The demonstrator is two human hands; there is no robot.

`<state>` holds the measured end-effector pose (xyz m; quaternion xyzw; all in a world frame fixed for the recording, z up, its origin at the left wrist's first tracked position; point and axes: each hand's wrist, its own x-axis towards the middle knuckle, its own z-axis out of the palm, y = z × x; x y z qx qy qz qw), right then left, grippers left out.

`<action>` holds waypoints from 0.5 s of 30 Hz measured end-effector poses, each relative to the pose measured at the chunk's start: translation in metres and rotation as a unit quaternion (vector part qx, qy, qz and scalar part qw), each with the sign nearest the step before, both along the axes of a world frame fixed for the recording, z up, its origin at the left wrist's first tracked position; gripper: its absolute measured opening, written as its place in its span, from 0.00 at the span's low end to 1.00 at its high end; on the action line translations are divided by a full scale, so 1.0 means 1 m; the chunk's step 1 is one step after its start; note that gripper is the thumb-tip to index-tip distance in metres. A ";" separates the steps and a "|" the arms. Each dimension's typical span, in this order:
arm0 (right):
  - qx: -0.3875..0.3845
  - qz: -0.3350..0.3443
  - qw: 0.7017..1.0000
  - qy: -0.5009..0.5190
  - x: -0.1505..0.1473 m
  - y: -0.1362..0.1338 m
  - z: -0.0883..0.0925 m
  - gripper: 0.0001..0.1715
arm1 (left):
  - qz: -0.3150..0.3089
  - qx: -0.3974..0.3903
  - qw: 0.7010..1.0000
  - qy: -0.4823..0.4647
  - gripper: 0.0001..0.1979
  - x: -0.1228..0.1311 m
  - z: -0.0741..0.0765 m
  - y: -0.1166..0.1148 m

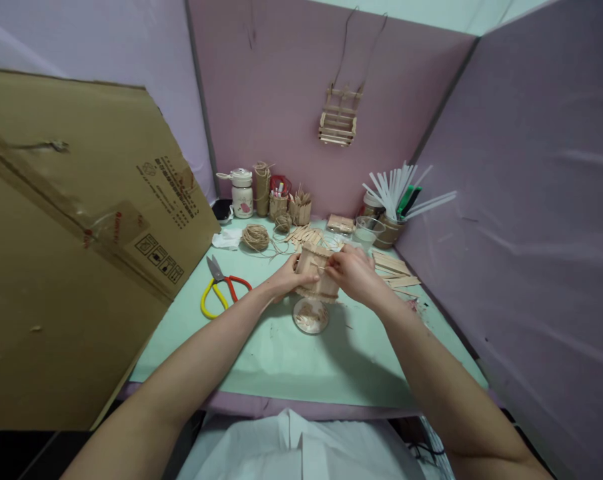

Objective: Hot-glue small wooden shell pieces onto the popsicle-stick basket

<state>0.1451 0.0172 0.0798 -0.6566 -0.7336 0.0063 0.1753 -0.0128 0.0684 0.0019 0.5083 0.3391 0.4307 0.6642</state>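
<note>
A small round holder made of upright wooden sticks [315,272] is held above the pale green table top [281,347]. My left hand [287,279] is closed around its left side. My right hand [352,272] grips its right side, fingers pinched at the front where a thin strand of twine crosses. Just below the holder stands a clear glass jar [311,316] with pale bits inside.
Yellow and red scissors [220,289] lie to the left. A twine ball [256,237], loose wooden sticks [392,269], a white bottle [242,193], stick cups [300,208] and a cup of white rods [392,200] line the back. A cardboard sheet [66,247] leans at left.
</note>
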 end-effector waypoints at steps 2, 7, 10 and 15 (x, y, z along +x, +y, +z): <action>0.007 -0.003 1.000 0.000 -0.001 -0.001 -0.001 0.10 | 0.007 0.002 1.000 0.001 0.36 0.001 0.002 -0.001; 0.026 -0.004 1.000 -0.006 -0.002 -0.002 -0.006 0.09 | 0.020 0.021 1.000 0.010 0.35 0.003 0.005 -0.005; 0.031 -0.014 0.999 -0.007 -0.002 -0.004 -0.007 0.09 | 0.026 0.029 0.999 0.023 0.34 0.005 0.004 -0.006; 0.042 -0.024 0.999 -0.021 -0.005 -0.008 -0.010 0.10 | 0.019 0.034 0.999 0.036 0.36 0.006 0.003 -0.005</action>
